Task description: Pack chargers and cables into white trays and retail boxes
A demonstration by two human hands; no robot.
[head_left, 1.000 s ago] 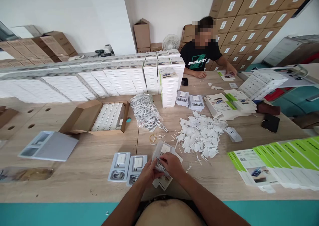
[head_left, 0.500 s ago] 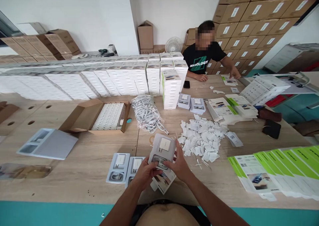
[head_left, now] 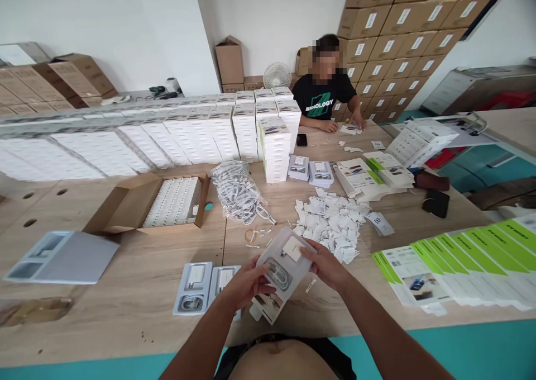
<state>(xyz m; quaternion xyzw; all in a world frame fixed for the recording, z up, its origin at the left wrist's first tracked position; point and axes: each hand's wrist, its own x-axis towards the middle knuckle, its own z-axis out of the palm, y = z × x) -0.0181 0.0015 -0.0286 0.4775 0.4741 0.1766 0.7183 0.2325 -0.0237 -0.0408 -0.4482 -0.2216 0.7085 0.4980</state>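
Table (head_left: 104,321) of pale wood grain spreads wide, its near edge close to the person's waist. White boxes (head_left: 201,139) stand in stacked rows along the far edge, running to the left. Green-and-white sleeves (head_left: 454,271) overlap by the near right corner. A brown carton (head_left: 128,201) lies left of the middle, packed with small white items. White pieces (head_left: 330,226) are heaped right of centre. A grey tray (head_left: 274,250) is held up near the middle of the near edge, above a printed sleeve (head_left: 274,311). The left hand (head_left: 247,282) is partly closed on the tray's left side, thumb on top beside a coiled cable (head_left: 280,274). The right hand (head_left: 329,264), loosely curled, grips the opposite side, fingertips at a white charger (head_left: 292,247) seated in the tray.
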